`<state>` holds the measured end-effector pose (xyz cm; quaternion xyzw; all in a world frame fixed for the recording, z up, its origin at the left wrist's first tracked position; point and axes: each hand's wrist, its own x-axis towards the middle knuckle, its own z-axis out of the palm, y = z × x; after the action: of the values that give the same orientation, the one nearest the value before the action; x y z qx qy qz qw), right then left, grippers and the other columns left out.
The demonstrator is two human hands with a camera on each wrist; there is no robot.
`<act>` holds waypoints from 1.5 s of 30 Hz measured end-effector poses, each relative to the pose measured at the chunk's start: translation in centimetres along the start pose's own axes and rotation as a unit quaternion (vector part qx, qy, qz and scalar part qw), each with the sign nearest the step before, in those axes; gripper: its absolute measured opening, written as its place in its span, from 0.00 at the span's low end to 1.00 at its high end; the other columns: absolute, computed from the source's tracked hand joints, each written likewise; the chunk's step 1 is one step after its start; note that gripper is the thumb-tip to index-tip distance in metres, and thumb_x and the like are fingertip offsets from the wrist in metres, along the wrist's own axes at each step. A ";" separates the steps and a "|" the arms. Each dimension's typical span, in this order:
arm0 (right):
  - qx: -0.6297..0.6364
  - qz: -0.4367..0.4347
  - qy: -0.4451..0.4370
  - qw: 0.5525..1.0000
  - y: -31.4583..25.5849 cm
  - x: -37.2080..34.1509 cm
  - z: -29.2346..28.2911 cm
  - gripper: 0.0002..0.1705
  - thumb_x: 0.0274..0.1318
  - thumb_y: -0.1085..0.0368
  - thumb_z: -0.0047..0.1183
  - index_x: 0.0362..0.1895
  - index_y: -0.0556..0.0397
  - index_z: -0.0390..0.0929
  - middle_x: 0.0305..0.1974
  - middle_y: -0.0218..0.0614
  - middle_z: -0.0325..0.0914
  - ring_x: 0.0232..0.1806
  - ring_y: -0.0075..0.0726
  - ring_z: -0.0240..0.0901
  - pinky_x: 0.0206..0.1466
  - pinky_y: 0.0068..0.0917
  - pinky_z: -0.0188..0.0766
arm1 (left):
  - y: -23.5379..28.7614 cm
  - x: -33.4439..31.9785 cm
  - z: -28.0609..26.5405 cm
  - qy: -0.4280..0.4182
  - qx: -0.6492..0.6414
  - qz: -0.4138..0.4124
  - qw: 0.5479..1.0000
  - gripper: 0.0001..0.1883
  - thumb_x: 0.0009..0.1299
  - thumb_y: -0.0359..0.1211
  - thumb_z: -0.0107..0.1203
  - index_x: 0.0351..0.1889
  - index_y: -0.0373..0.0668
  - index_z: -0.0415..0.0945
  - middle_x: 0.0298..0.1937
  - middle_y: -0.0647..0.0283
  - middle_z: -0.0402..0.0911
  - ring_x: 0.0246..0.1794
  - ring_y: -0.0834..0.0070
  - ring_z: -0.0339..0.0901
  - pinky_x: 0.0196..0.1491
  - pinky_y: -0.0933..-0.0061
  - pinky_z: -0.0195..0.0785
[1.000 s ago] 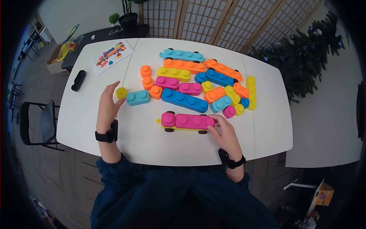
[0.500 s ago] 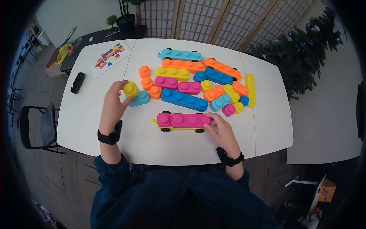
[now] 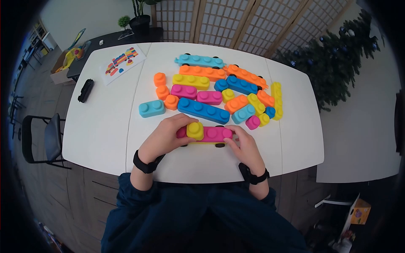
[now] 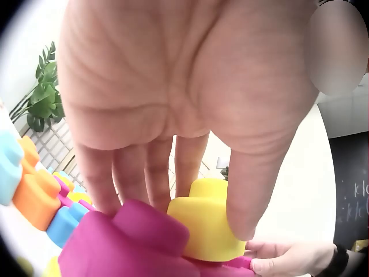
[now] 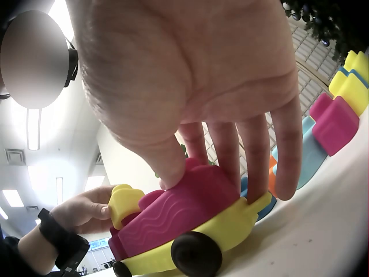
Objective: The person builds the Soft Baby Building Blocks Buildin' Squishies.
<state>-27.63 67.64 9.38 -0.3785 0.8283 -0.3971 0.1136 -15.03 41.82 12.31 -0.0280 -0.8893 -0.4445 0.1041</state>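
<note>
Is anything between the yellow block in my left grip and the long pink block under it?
Nothing visible stands between the one-stud yellow block and the long pink block, whose right end your right grip holds.

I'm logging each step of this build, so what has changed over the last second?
The left hand took hold of the yellow one-stud block, lifted it from beside the leftmost teal block, and carried it right and nearer the person, to the left end of the pink three-stud block; whether it is fully seated is unclear. The right hand still holds that pink block's right end; the teal block stayed put.
</note>
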 end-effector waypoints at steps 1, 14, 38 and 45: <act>0.001 -0.002 -0.001 1.000 0.0 0.1 0.1 0.21 0.63 0.63 0.63 0.59 0.50 0.77 0.52 0.45 0.83 0.53 0.54 0.81 0.55 0.38 0.77 | 0.0 0.0 0.1 0.006 0.002 -0.003 1.000 0.26 0.58 0.28 0.74 0.55 0.40 0.81 0.46 0.56 0.84 0.44 0.57 0.82 0.50 0.67 0.77; -0.022 -0.021 -0.005 1.000 0.2 0.1 0.5 0.23 0.64 0.63 0.62 0.61 0.51 0.75 0.54 0.43 0.82 0.49 0.47 0.83 0.52 0.37 0.80 | 0.1 -0.4 0.8 -0.006 0.047 -0.028 0.998 0.27 0.57 0.27 0.73 0.56 0.41 0.79 0.47 0.56 0.83 0.46 0.54 0.81 0.51 0.63 0.76; -0.024 -0.014 0.006 1.000 -0.5 0.2 0.4 0.20 0.63 0.60 0.63 0.58 0.49 0.77 0.51 0.44 0.83 0.51 0.52 0.82 0.53 0.37 0.78 | -7.2 -2.9 -5.3 0.216 0.305 -0.189 0.908 0.24 0.62 0.26 0.68 0.58 0.43 0.77 0.52 0.55 0.82 0.53 0.52 0.78 0.55 0.57 0.74; -0.024 -0.018 0.009 0.999 -0.2 0.1 0.6 0.21 0.64 0.60 0.63 0.58 0.48 0.76 0.50 0.43 0.83 0.51 0.52 0.82 0.53 0.37 0.79 | -8.6 -3.3 -6.4 0.142 0.242 -0.199 0.939 0.27 0.58 0.23 0.70 0.57 0.46 0.78 0.52 0.59 0.83 0.54 0.53 0.79 0.54 0.57 0.75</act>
<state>-27.30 67.12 9.16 -0.3926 0.8317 -0.3822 0.0896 -11.99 31.69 8.60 0.2387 -0.9333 -0.2271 0.1428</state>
